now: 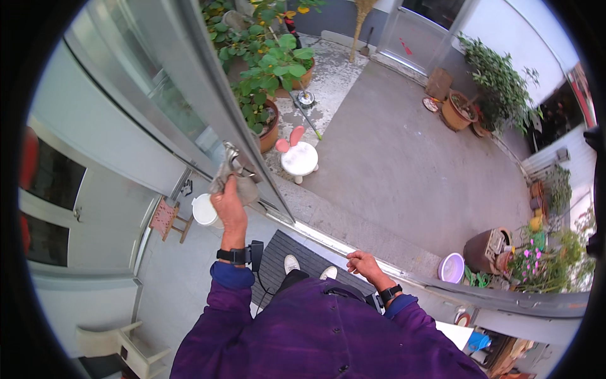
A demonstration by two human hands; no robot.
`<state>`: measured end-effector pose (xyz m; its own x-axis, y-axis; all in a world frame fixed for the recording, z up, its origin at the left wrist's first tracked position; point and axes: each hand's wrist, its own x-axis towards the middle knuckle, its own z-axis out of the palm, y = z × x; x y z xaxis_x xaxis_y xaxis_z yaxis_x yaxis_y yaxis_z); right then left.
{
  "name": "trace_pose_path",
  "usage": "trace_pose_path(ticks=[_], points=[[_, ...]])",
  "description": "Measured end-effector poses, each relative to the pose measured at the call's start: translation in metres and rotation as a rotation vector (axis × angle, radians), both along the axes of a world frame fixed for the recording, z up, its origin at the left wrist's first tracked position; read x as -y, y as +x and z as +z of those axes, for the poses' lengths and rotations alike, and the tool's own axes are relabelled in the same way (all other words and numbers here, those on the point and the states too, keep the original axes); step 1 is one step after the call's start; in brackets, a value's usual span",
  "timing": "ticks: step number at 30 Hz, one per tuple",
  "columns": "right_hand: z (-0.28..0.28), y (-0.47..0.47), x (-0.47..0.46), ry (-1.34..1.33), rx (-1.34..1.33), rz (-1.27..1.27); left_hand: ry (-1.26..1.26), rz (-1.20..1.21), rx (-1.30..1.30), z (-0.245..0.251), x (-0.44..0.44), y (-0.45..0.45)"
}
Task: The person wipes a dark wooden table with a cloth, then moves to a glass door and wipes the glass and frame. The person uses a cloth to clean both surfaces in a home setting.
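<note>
My left hand (229, 204) is closed on a crumpled grey cloth (244, 188), which lies against the edge of an open metal-framed glass door (189, 80), around its metal handle (232, 154). Part of the handle is hidden by the cloth. My right hand (363, 265) hangs near the door sill (326, 241) with its fingers loosely curled and nothing seen in it. A black strap is around each wrist. Under my feet is a dark ribbed mat (303, 253).
Outside, a white stool (299, 159) with pink ear shapes stands near potted plants (270, 125) and a mop (306, 99). A purple basin (451, 268) is at the right. Indoors are a white bucket (204, 210), a folding stool (165, 219) and a plastic chair (109, 338).
</note>
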<state>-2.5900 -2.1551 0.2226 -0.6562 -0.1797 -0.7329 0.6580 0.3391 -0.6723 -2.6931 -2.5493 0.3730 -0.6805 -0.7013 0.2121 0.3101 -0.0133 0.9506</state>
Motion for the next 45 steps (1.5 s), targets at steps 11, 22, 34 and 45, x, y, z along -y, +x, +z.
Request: trace_pose_path(ticks=[11,22,34,45], points=[[-0.012,0.017,-0.010,-0.047,-0.008,-0.012,-0.054,-0.098,0.024,0.065,-0.018,0.018],[0.025,-0.019,0.005,-0.137,-0.133,-0.015,-0.129,-0.286,0.012,0.071,-0.049,0.036],[0.176,-0.046,0.038,-0.412,-0.627,-0.108,-0.183,-0.662,0.108,0.077,-0.106,0.065],[0.255,-0.002,0.004,-0.066,-1.358,-0.209,-0.491,-0.940,-0.062,0.092,-0.181,0.078]])
